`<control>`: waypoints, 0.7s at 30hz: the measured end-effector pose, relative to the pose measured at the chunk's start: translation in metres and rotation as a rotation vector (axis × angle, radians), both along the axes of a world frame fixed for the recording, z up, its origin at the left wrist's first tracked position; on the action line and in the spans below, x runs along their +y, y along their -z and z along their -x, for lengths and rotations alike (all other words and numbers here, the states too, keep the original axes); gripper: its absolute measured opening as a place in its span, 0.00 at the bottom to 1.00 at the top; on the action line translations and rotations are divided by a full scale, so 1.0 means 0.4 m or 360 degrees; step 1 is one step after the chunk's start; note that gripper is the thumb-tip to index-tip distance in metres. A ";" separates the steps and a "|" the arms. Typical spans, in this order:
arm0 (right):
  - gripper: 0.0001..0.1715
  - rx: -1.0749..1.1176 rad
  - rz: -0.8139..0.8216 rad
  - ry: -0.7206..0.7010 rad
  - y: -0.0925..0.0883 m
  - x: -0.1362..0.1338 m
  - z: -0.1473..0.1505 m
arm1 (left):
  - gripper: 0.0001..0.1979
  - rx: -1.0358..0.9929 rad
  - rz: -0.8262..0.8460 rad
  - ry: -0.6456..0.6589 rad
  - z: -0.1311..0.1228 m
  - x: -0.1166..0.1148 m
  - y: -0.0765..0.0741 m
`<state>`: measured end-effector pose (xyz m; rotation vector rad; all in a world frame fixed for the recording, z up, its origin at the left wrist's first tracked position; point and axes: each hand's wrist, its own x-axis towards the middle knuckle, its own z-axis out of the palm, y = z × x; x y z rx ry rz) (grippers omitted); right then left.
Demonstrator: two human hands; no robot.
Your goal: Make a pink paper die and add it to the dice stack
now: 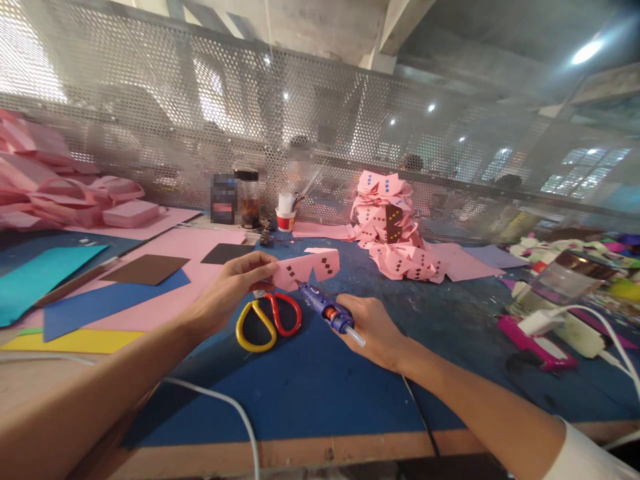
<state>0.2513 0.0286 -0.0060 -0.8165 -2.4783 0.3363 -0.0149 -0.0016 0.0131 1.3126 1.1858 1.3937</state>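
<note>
Where the hands work: blue mat (310, 393) underneath, perforated metal screen (250, 113) behind, heap of pink dotted paper pieces (395, 233) at the back.
Left hand (227, 293): fingertips pinching the left end of a pink zigzag-edged paper strip with dark square dots (310, 268), held above the mat.
Right hand (373, 330): clenched round a blue hot-glue gun (325, 309), nozzle at the strip's lower edge.
Strip: flat, notched mid-length, above yellow-and-red-handled scissors (267, 321).

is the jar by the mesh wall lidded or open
Lidded: a black cap sits on top of the glass jar.
</note>
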 end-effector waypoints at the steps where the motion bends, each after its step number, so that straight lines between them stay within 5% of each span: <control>1: 0.02 0.0005 0.0015 -0.0002 -0.002 -0.001 0.000 | 0.10 0.0000 0.0000 0.0002 0.000 0.000 0.000; 10: 0.10 0.0092 0.0024 0.0008 0.007 0.004 -0.002 | 0.11 0.0001 -0.0001 -0.0019 0.003 0.003 0.004; 21: 0.19 0.0298 0.0350 0.0059 -0.029 -0.018 0.008 | 0.12 0.0021 0.0015 -0.0008 0.005 0.004 0.005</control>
